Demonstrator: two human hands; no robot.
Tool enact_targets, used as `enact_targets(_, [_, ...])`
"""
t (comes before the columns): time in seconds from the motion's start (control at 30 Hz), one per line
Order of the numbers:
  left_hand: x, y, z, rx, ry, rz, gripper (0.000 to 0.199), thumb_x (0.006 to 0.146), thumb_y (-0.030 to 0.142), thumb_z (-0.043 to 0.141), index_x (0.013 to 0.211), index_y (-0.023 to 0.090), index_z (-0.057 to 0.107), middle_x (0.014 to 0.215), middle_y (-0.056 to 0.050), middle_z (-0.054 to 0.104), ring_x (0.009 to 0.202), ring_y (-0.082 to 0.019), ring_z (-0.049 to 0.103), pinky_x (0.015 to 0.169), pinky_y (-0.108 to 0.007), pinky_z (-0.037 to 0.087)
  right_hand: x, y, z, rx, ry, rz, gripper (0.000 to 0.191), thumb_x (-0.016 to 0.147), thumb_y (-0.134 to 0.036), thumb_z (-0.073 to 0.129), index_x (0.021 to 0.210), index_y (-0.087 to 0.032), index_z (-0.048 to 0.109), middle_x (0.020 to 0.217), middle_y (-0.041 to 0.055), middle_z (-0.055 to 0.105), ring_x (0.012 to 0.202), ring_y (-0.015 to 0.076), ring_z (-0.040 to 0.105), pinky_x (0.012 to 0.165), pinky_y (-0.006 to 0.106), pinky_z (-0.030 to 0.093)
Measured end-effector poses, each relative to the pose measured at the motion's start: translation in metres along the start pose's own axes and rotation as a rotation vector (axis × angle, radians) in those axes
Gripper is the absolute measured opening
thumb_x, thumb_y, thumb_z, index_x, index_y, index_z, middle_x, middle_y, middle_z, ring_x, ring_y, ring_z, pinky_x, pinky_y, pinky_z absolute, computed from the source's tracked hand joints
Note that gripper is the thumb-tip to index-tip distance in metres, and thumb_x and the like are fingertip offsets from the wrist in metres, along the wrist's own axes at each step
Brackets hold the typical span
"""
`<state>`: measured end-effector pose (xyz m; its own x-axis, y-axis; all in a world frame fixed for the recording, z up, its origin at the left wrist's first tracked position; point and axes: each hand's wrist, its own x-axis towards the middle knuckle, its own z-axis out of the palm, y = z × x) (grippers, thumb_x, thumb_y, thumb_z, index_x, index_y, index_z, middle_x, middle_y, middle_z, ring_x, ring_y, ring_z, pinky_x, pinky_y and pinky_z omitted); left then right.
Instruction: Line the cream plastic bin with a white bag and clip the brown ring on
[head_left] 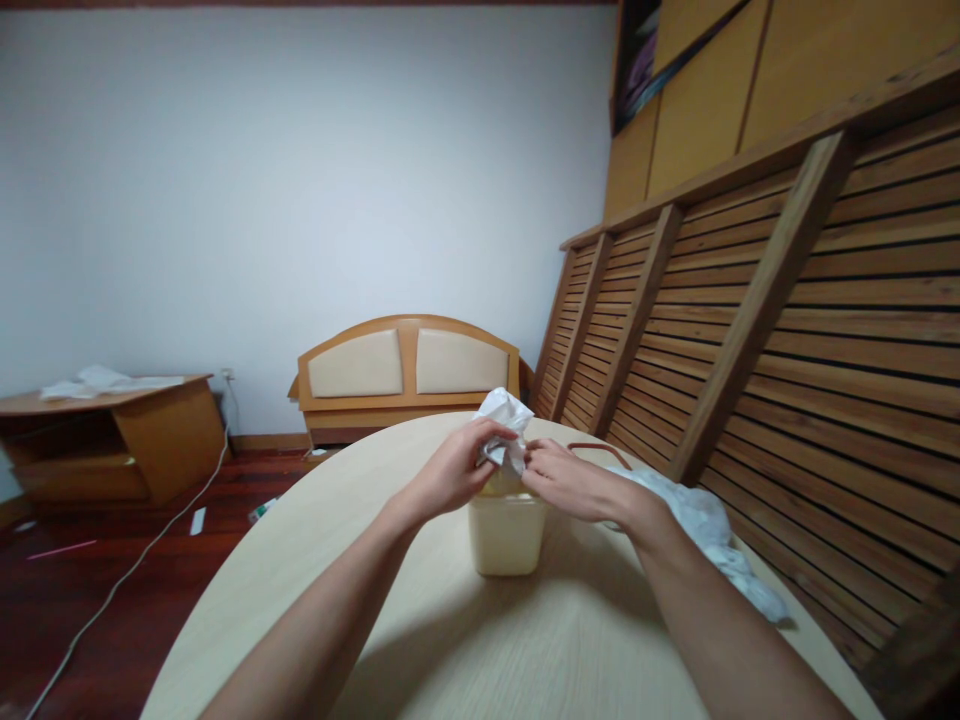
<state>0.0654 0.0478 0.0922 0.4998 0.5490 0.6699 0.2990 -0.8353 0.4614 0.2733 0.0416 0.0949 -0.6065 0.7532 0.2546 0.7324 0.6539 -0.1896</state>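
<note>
Above the middle of the round table, my left hand (463,465) grips a crumpled white plastic bag (504,410), with its thumb and fingers closed on it. My right hand (566,478) pinches the lower right edge of the same bag. Directly below both hands stands a pale yellow square container (508,535), upright on the table. The hands and the bag cover part of its rim, so its inside is mostly hidden.
The round pale wood table (315,560) carries a bunched whitish plastic bundle (697,520) along its right side, near a thin brown curved bar (600,447). Slatted wooden panels (750,330) lean at the right. A cable (150,550) trails across the floor beside a low cabinet (165,440).
</note>
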Motion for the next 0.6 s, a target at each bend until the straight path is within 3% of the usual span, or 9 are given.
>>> enact_targets(0.07, [0.000, 0.000, 0.002, -0.022, 0.011, -0.008, 0.040, 0.073, 0.001, 0.049, 0.107, 0.017, 0.065, 0.105, -0.008, 0.069, 0.100, -0.022, 0.064, 0.091, -0.035, 0.049, -0.003, 0.004, -0.008, 0.072, 0.096, 0.027, 0.038, 0.098, -0.029, 0.037, 0.073, -0.021, 0.066, 0.090, 0.0096, 0.070, 0.093, 0.0251, 0.061, 0.087, 0.038, 0.047])
enact_targets(0.23, [-0.003, 0.007, 0.008, -0.146, -0.041, 0.041, 0.037, 0.079, 0.005, 0.051, 0.113, 0.016, 0.062, 0.113, -0.010, 0.068, 0.105, -0.021, 0.063, 0.093, -0.032, 0.049, 0.002, 0.012, -0.011, 0.330, 0.306, 0.269, 0.043, 0.095, -0.056, 0.044, 0.096, -0.018, 0.066, 0.097, 0.0093, 0.073, 0.088, 0.0237, 0.066, 0.079, 0.034, 0.048])
enact_targets(0.37, [-0.003, 0.014, 0.007, -0.168, -0.074, 0.051, 0.028, 0.090, 0.022, 0.056, 0.117, 0.016, 0.062, 0.118, -0.011, 0.068, 0.110, -0.022, 0.062, 0.097, -0.033, 0.046, 0.012, 0.024, 0.001, 0.502, 0.348, 0.262, 0.034, 0.089, -0.050, 0.054, 0.093, -0.017, 0.064, 0.091, 0.0071, 0.073, 0.082, 0.0222, 0.067, 0.072, 0.031, 0.050])
enact_targets(0.47, [-0.002, 0.016, 0.002, -0.138, 0.016, -0.049, 0.027, 0.093, 0.036, 0.057, 0.109, 0.016, 0.068, 0.109, -0.009, 0.072, 0.102, -0.022, 0.065, 0.092, -0.032, 0.048, 0.012, 0.033, 0.003, 0.504, 0.387, 0.263, 0.029, 0.085, -0.044, 0.056, 0.087, -0.016, 0.064, 0.083, 0.0062, 0.072, 0.076, 0.0208, 0.065, 0.067, 0.030, 0.049])
enact_targets(0.6, [0.002, 0.013, -0.005, -0.155, 0.193, -0.244, 0.041, 0.092, 0.048, 0.053, 0.085, 0.014, 0.075, 0.085, -0.007, 0.075, 0.080, -0.021, 0.067, 0.072, -0.028, 0.049, 0.008, 0.045, -0.003, 0.508, 0.437, 0.284, 0.030, 0.083, -0.045, 0.058, 0.086, -0.016, 0.066, 0.079, 0.0047, 0.070, 0.072, 0.0196, 0.063, 0.063, 0.028, 0.048])
